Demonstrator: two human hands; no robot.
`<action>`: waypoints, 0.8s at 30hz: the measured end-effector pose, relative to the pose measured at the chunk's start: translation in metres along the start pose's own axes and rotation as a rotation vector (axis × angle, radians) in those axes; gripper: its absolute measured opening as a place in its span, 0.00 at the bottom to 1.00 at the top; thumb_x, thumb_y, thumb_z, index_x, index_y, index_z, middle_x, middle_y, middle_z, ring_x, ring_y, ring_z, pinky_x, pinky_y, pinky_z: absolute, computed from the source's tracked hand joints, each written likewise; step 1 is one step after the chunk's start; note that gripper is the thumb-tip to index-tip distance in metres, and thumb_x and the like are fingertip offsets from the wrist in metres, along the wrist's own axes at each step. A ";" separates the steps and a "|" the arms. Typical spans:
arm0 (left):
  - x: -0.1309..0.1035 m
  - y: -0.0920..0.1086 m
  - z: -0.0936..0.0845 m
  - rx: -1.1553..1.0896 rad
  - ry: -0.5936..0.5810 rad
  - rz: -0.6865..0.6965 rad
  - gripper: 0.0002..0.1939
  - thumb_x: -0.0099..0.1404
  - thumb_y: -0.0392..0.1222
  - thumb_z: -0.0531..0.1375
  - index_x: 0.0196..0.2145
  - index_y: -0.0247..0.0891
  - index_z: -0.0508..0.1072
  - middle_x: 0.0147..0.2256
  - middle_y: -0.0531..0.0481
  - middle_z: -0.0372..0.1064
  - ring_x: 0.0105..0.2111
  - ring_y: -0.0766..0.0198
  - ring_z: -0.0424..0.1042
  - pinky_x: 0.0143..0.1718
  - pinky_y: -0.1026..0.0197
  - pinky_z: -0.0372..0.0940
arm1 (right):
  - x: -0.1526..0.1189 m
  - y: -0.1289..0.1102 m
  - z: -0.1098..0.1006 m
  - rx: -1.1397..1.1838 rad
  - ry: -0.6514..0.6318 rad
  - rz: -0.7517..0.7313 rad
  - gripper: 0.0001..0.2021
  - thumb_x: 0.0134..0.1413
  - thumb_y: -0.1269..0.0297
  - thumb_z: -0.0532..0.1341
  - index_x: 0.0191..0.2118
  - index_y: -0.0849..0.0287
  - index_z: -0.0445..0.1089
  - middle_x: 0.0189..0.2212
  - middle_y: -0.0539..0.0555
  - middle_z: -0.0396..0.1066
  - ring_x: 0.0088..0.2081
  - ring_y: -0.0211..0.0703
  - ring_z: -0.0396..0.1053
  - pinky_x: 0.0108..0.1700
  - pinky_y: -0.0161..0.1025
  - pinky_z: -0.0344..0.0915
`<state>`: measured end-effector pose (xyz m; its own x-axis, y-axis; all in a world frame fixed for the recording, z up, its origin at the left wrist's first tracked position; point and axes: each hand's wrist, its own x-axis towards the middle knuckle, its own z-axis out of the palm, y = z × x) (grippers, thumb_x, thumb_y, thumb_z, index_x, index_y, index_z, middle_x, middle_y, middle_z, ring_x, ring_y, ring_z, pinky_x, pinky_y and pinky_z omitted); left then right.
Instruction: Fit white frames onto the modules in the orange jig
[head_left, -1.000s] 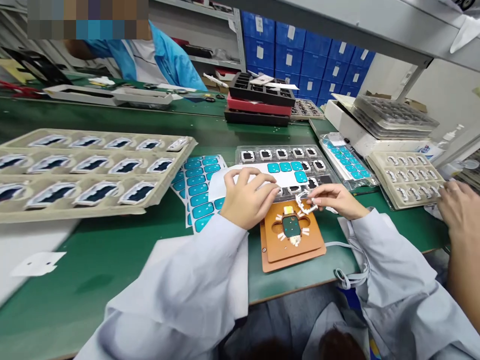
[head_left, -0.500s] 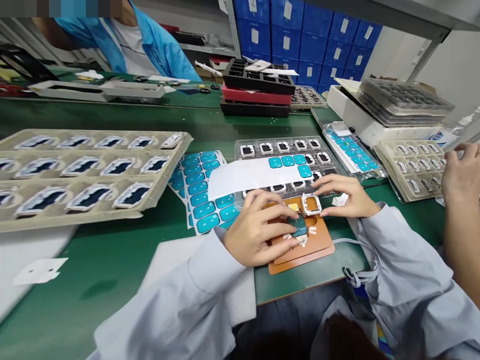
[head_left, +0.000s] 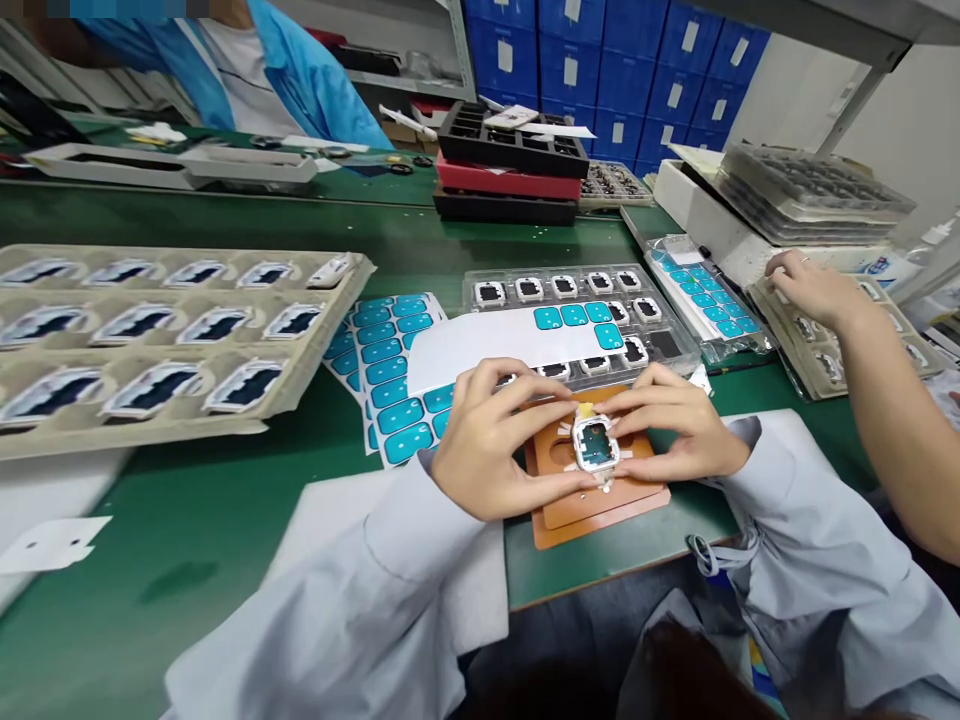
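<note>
A white square frame (head_left: 578, 449) sits over a dark teal piece (head_left: 597, 443) on an orange fixture plate (head_left: 559, 513). My left hand (head_left: 502, 440) grips the frame's left side, thumb at its lower edge and fingertips near the top. From the right, my right hand (head_left: 671, 428) holds the same frame between thumb and fingers. A yellow piece (head_left: 585, 409) shows just above the frame. Behind the hands, a white sheet with several teal stickers (head_left: 487, 345) lies across a clear tray of white frames (head_left: 660, 290).
At left stands a beige tray of frames (head_left: 285, 408); teal sticker sheets (head_left: 386, 368) lie beside it. Another person's hand (head_left: 814, 290) reaches over a beige tray (head_left: 806, 375) at right. Black and red trays (head_left: 510, 178) are stacked behind, and a person in blue stands far left.
My right hand has brought the white frame left and down over the teal piece, and my left hand now grips it too. The other person's hand has moved left over the right-hand beige tray.
</note>
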<state>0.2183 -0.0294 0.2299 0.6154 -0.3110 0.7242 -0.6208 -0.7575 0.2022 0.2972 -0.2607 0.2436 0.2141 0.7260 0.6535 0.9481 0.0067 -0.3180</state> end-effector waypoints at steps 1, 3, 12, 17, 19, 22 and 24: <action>0.000 0.000 0.000 0.004 -0.006 0.000 0.26 0.54 0.64 0.66 0.41 0.40 0.79 0.41 0.43 0.77 0.44 0.49 0.65 0.44 0.45 0.60 | 0.000 0.000 0.002 -0.003 -0.005 0.003 0.11 0.53 0.56 0.69 0.37 0.56 0.76 0.43 0.57 0.78 0.35 0.43 0.66 0.37 0.43 0.67; 0.000 0.000 0.000 0.013 -0.023 -0.005 0.25 0.54 0.63 0.66 0.41 0.41 0.79 0.42 0.44 0.77 0.44 0.49 0.65 0.44 0.46 0.60 | -0.001 0.000 0.004 -0.005 -0.014 0.006 0.10 0.54 0.56 0.68 0.37 0.56 0.76 0.43 0.57 0.78 0.35 0.43 0.66 0.37 0.44 0.67; 0.000 0.001 0.001 0.015 -0.041 -0.010 0.22 0.54 0.60 0.67 0.39 0.42 0.80 0.40 0.45 0.78 0.44 0.50 0.66 0.44 0.47 0.60 | -0.002 0.002 0.004 -0.003 -0.025 0.012 0.11 0.54 0.57 0.68 0.41 0.55 0.76 0.44 0.56 0.78 0.36 0.43 0.64 0.38 0.43 0.66; 0.000 0.000 -0.001 0.020 -0.056 0.000 0.22 0.54 0.60 0.68 0.39 0.42 0.80 0.40 0.45 0.78 0.44 0.49 0.66 0.43 0.46 0.59 | -0.002 0.001 0.004 -0.003 -0.035 0.008 0.11 0.55 0.57 0.67 0.41 0.56 0.75 0.43 0.56 0.78 0.36 0.42 0.65 0.39 0.43 0.65; 0.000 0.001 0.000 0.012 -0.059 -0.006 0.21 0.54 0.59 0.68 0.38 0.42 0.80 0.41 0.44 0.78 0.44 0.49 0.65 0.44 0.46 0.59 | -0.002 0.001 0.004 0.005 -0.033 -0.008 0.09 0.55 0.58 0.68 0.39 0.57 0.75 0.43 0.57 0.78 0.35 0.42 0.65 0.38 0.42 0.64; -0.001 0.002 0.002 -0.040 -0.120 -0.090 0.19 0.53 0.58 0.69 0.36 0.42 0.80 0.41 0.45 0.77 0.46 0.49 0.64 0.45 0.45 0.59 | -0.001 0.003 0.005 0.007 -0.062 -0.028 0.08 0.55 0.59 0.68 0.33 0.57 0.74 0.42 0.57 0.77 0.35 0.43 0.66 0.38 0.43 0.64; -0.001 0.004 0.004 -0.078 -0.164 -0.154 0.17 0.51 0.56 0.70 0.34 0.42 0.80 0.43 0.45 0.77 0.48 0.48 0.63 0.48 0.44 0.59 | -0.001 0.004 0.005 0.010 -0.092 -0.027 0.08 0.54 0.59 0.68 0.32 0.57 0.73 0.40 0.57 0.77 0.36 0.44 0.66 0.39 0.44 0.64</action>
<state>0.2175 -0.0339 0.2277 0.7723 -0.2889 0.5657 -0.5452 -0.7585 0.3570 0.2999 -0.2576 0.2385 0.1658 0.7857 0.5960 0.9507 0.0333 -0.3083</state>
